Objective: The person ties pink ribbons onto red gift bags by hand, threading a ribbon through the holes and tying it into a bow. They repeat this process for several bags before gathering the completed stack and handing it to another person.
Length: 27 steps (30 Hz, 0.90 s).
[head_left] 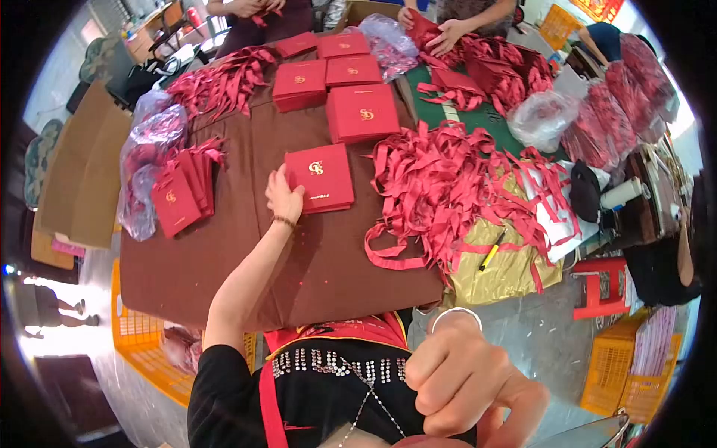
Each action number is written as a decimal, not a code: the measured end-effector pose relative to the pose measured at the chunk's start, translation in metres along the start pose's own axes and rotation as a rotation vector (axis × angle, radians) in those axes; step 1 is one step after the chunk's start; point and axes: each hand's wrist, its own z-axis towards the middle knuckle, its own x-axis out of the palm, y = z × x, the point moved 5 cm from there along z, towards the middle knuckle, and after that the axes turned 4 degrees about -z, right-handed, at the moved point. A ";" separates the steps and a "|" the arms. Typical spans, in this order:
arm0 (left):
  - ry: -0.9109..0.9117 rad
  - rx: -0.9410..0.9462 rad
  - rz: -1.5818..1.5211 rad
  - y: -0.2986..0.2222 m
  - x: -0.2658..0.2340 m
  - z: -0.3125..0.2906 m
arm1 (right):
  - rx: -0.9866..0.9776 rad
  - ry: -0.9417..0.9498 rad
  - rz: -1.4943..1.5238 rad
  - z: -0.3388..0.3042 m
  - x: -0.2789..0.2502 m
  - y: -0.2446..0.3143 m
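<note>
My left hand [284,196] is at the left edge of a neat stack of flat red squares [320,176] with a gold emblem on top. Its fingers curl along that edge, with the thumb at the near left corner. Close to the camera, my right hand [470,381] is raised in front of my chest and closed into a fist. Whatever it may hold is hidden. Beyond the left hand's stack stands a taller red stack [364,113]. To the right lies a big tangled heap of red ribbons [433,190].
A brown cloth [224,261] covers the table. Fanned red pieces [183,190] lie at left beside a plastic bag [153,131]. A yellow cutter-like tool [491,252] rests on gold sheeting [515,276]. Across the table, another person's hands [449,36] handle red pieces. Orange crates [142,351] stand below.
</note>
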 end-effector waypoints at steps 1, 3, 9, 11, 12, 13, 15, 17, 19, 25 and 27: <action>-0.094 0.071 0.036 -0.016 -0.008 -0.007 | 0.029 -0.053 -0.074 0.004 -0.001 0.003; -0.160 0.160 0.048 -0.040 -0.011 -0.020 | 0.064 -0.114 -0.188 0.009 -0.003 0.002; 0.178 0.566 -0.308 -0.080 0.005 -0.065 | 0.130 0.145 -0.120 -0.007 0.009 -0.026; 0.240 0.622 -0.432 -0.098 0.024 -0.077 | 0.283 0.141 -0.277 -0.025 0.011 -0.035; 0.306 0.700 -0.488 -0.107 0.034 -0.086 | 0.432 0.132 -0.397 -0.036 0.012 -0.042; 0.398 0.725 -0.533 -0.108 0.043 -0.095 | 0.582 0.023 -0.494 -0.052 0.006 -0.048; 0.557 0.801 -0.516 -0.118 0.049 -0.111 | 0.861 -0.278 -0.617 -0.097 -0.007 -0.047; 0.642 0.873 -0.493 -0.127 0.050 -0.122 | 0.987 -0.687 -0.737 -0.128 -0.018 -0.037; 0.707 0.938 -0.542 -0.134 0.047 -0.129 | 1.017 -1.025 -0.848 -0.149 -0.032 -0.020; 0.839 0.977 -0.602 -0.151 0.064 -0.115 | 0.897 -1.330 -0.988 -0.177 -0.075 0.061; 0.894 0.898 -0.675 -0.161 0.074 -0.112 | 0.912 -1.361 -1.016 -0.181 -0.080 0.089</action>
